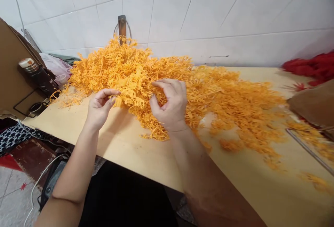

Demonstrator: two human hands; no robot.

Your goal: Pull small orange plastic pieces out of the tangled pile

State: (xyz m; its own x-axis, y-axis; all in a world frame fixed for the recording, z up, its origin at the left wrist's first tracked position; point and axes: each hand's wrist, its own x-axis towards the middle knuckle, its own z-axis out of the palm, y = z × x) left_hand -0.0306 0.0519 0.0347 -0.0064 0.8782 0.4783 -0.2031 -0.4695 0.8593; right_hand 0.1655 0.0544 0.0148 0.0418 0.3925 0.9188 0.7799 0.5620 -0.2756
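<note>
A big tangled heap of yellow-orange lacy strands (pixel 167 67), which look like soft plastic sprigs, lies along the table. At its front left, my left hand (pixel 100 107) pinches the edge of a lighter yellow-orange sprig (pixel 132 95) between thumb and fingertips. That sprig stretches from the pinch toward my right hand (pixel 171 102). My right hand is right against the heap, its fingers curved and the thumb apart from the index finger, with strands showing in the gap. Whether any strand touches its palm is hidden.
A pale wooden table (pixel 125 143) stands against a white tiled wall (pixel 172 15). At left are a dark thermos (pixel 39 77), a cardboard box (pixel 13 63) and a plastic bag (pixel 56 63). To the right lie red strands (pixel 313 67), a brown piece (pixel 313 102) and a metal rod (pixel 308 150).
</note>
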